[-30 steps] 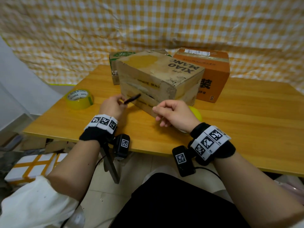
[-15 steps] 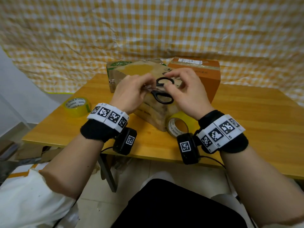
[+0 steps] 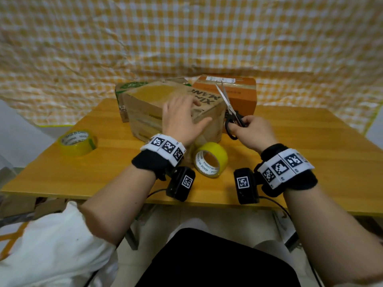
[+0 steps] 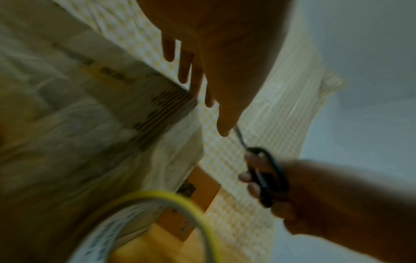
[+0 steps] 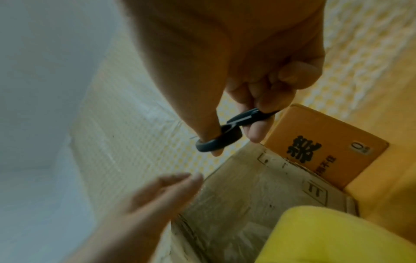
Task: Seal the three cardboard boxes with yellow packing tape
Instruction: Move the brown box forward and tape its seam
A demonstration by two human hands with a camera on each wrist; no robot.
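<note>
A worn brown cardboard box [image 3: 145, 104] stands mid-table with yellow tape across its top. My left hand [image 3: 182, 117] lies over its near top corner with fingers straight and spread; in the left wrist view these fingers [image 4: 186, 71] reach past the box edge [image 4: 126, 99]. My right hand [image 3: 251, 131] grips black-handled scissors [image 3: 232, 112], blades pointing up and away; the right wrist view shows the thumb through a handle loop [image 5: 216, 142]. An orange box [image 3: 238, 94] and a green-printed box [image 3: 128, 88] stand behind. A yellow tape roll [image 3: 211, 159] stands on edge in front.
A second, paler tape roll [image 3: 77, 142] lies flat at the table's left. The wooden table [image 3: 300, 158] has bare room on the right. A yellow checked cloth [image 3: 186, 38] hangs behind. More cardboard [image 3: 18, 206] lies on the floor at the left.
The scissors passed from both hands into my right hand, which moved right and turned the blades upward. My left hand let go and dropped flat onto the brown box.
</note>
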